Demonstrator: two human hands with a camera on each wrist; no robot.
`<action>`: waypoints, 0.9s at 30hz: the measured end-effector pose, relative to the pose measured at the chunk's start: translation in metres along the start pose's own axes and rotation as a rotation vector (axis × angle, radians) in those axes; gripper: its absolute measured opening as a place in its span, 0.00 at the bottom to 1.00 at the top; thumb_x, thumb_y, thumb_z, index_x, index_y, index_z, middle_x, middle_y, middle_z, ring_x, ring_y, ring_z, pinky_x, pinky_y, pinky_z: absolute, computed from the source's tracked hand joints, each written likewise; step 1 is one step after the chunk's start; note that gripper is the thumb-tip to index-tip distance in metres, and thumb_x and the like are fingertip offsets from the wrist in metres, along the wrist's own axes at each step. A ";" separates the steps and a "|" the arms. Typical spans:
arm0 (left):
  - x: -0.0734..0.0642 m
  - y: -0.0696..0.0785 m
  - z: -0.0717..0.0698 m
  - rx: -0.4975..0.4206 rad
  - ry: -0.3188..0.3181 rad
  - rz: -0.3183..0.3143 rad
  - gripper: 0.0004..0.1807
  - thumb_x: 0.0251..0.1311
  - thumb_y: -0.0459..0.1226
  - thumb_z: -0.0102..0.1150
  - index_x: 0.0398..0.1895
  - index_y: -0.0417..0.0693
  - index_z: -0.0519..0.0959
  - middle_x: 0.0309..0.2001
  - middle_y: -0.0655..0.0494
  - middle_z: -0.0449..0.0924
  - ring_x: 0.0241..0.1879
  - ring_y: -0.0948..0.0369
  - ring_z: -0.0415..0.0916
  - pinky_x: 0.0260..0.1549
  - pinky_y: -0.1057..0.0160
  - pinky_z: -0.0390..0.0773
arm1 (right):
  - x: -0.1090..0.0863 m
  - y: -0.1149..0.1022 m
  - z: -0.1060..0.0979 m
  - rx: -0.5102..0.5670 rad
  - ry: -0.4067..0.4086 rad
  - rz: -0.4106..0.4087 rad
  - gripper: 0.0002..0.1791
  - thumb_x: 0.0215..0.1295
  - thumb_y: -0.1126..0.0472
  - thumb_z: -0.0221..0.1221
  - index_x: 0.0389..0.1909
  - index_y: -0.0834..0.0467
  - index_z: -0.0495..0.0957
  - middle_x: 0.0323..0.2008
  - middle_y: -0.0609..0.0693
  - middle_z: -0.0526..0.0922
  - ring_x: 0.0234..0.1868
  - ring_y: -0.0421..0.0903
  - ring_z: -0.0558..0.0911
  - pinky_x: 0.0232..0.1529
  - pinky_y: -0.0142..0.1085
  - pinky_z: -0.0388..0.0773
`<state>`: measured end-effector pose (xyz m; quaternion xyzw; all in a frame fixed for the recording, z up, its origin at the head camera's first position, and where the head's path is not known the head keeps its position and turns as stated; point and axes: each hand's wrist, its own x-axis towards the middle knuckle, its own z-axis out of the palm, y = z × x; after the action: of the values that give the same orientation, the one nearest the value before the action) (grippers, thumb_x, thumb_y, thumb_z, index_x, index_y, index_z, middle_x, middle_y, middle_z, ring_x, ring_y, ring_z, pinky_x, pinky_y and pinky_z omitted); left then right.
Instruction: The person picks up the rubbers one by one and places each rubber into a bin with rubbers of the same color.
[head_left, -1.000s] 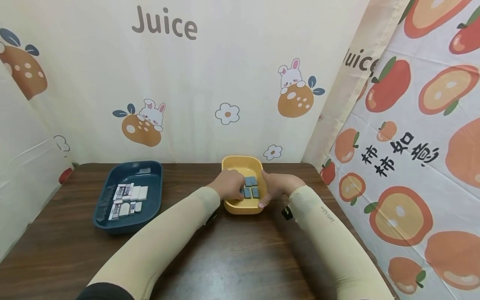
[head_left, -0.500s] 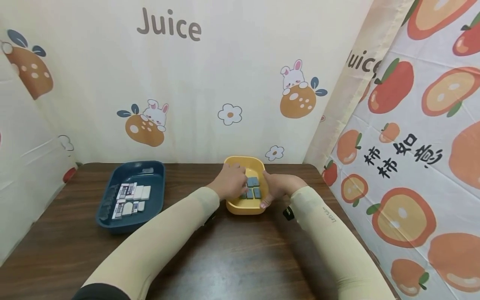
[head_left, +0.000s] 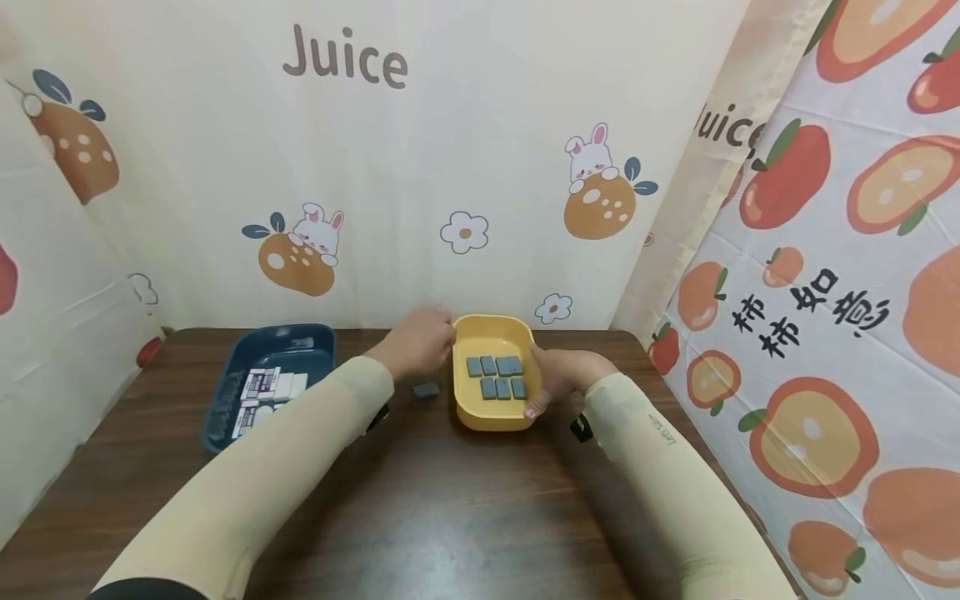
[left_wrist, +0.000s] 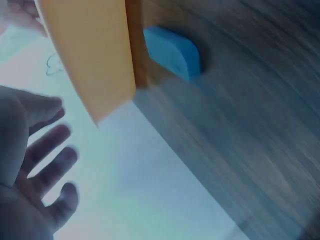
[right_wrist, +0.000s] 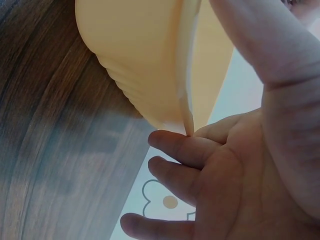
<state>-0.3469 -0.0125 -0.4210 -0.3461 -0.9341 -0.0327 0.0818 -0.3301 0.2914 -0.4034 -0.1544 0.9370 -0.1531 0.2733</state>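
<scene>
My left hand hovers just left of the yellow tray, its fingers loosely bent and holding nothing in the left wrist view. Below it on the table lies one grey-blue eraser, seen larger in the left wrist view as a blue rounded block beside the tray's wall. At the tray's right side, my right hand grips round the edge, thumb and fingers spread along it; in the right wrist view a finger meets the rim. Inside the tray, several grey-blue erasers lie in two rows.
A dark blue tray stands at the left, partly behind my left forearm, with white erasers and printed-sleeve ones in it. A patterned curtain hangs behind the wooden table, and another at the right.
My left hand has come out of the yellow tray and moved left past its rim. The eraser on the table, formerly behind my forearm, now shows. My right hand has stayed at the tray.
</scene>
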 end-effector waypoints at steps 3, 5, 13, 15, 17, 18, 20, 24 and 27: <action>-0.007 -0.004 0.004 -0.084 -0.120 0.016 0.09 0.74 0.31 0.67 0.35 0.51 0.92 0.31 0.59 0.84 0.33 0.57 0.78 0.37 0.55 0.84 | -0.002 0.000 0.002 0.012 -0.014 -0.004 0.93 0.40 0.36 0.92 0.94 0.61 0.38 0.86 0.64 0.68 0.87 0.63 0.69 0.89 0.61 0.62; -0.012 -0.005 0.008 -0.165 -0.231 -0.014 0.09 0.77 0.32 0.66 0.38 0.52 0.93 0.31 0.61 0.85 0.32 0.58 0.78 0.36 0.56 0.84 | -0.004 0.000 0.004 0.014 -0.021 -0.005 0.92 0.40 0.37 0.93 0.94 0.62 0.39 0.86 0.64 0.68 0.87 0.63 0.69 0.89 0.61 0.62; -0.023 0.001 0.016 -0.271 -0.426 -0.118 0.20 0.77 0.26 0.66 0.57 0.61 0.92 0.54 0.62 0.92 0.51 0.60 0.84 0.65 0.49 0.88 | -0.002 0.004 0.003 -0.015 -0.005 -0.046 0.89 0.39 0.38 0.93 0.92 0.63 0.44 0.83 0.65 0.72 0.83 0.63 0.73 0.88 0.62 0.65; -0.025 0.002 0.017 -0.259 -0.433 -0.102 0.22 0.76 0.24 0.65 0.58 0.62 0.92 0.55 0.62 0.92 0.52 0.59 0.84 0.67 0.49 0.87 | -0.001 0.004 0.002 -0.018 -0.010 -0.052 0.89 0.40 0.38 0.93 0.92 0.64 0.43 0.83 0.65 0.72 0.83 0.63 0.73 0.88 0.62 0.65; -0.027 0.002 0.017 -0.265 -0.419 -0.093 0.20 0.77 0.26 0.65 0.57 0.62 0.92 0.55 0.62 0.92 0.52 0.59 0.83 0.67 0.48 0.87 | -0.002 0.004 0.001 -0.026 -0.011 -0.051 0.89 0.40 0.36 0.93 0.92 0.64 0.43 0.83 0.65 0.72 0.83 0.62 0.74 0.87 0.62 0.66; -0.028 0.002 0.017 -0.271 -0.409 -0.091 0.19 0.77 0.27 0.65 0.57 0.61 0.92 0.55 0.61 0.92 0.52 0.59 0.84 0.67 0.48 0.87 | -0.002 0.003 0.000 -0.027 -0.011 -0.050 0.89 0.40 0.36 0.92 0.92 0.63 0.43 0.83 0.64 0.72 0.83 0.62 0.74 0.87 0.62 0.66; -0.029 0.001 0.017 -0.277 -0.391 -0.088 0.17 0.78 0.29 0.65 0.56 0.61 0.92 0.54 0.61 0.92 0.51 0.59 0.83 0.66 0.48 0.87 | -0.001 0.003 -0.001 -0.024 -0.010 -0.047 0.90 0.39 0.35 0.92 0.92 0.63 0.44 0.83 0.63 0.73 0.83 0.61 0.74 0.87 0.62 0.66; -0.030 -0.002 0.016 -0.224 -0.386 -0.057 0.18 0.75 0.26 0.68 0.54 0.61 0.93 0.50 0.61 0.92 0.47 0.59 0.83 0.62 0.50 0.89 | -0.002 0.002 -0.002 -0.012 -0.010 -0.039 0.91 0.36 0.33 0.92 0.92 0.61 0.44 0.83 0.62 0.73 0.84 0.61 0.72 0.88 0.62 0.65; -0.030 -0.005 0.015 -0.152 -0.396 -0.039 0.13 0.71 0.28 0.73 0.48 0.57 0.92 0.45 0.59 0.89 0.42 0.57 0.80 0.54 0.51 0.88 | -0.002 0.001 -0.002 -0.004 -0.016 -0.049 0.90 0.37 0.34 0.93 0.92 0.61 0.45 0.83 0.62 0.73 0.84 0.61 0.72 0.88 0.62 0.64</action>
<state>-0.3303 -0.0339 -0.4410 -0.3326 -0.9333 -0.0362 -0.1305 -0.3296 0.2937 -0.4010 -0.1794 0.9310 -0.1565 0.2767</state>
